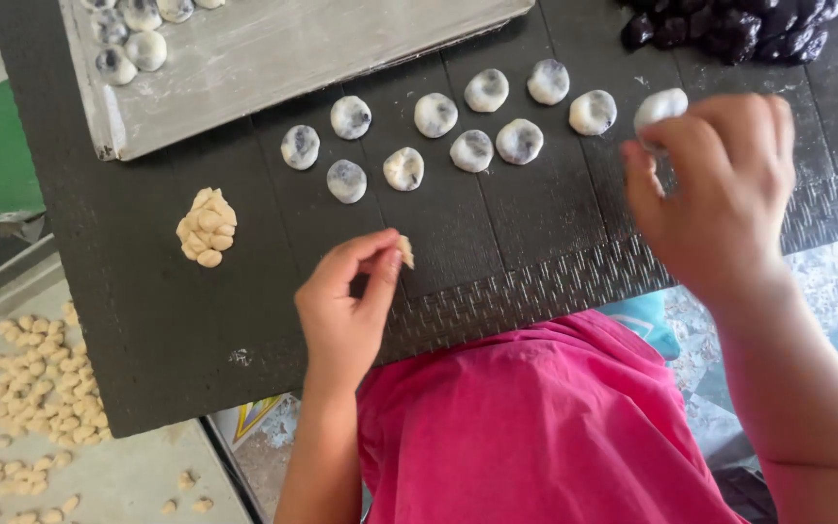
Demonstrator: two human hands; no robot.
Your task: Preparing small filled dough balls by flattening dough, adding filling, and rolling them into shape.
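Ten filled dough balls (435,114) already lie in two rows on the dark board (497,243), more on the grey tray (273,58) behind. The right hand (720,184) pinches another ball (659,107) at the row's end, the left hand (346,306) nips a dough bit (405,252) just below the rows. A dough heap (207,227) and dark filling (729,29) on the board look unused.

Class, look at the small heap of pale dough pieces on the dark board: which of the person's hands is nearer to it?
Left. The left hand, pinching one pale piece, sits just right of and below the heap of pale dough pieces. The right hand is far across the dark board, holding a white dough ball.
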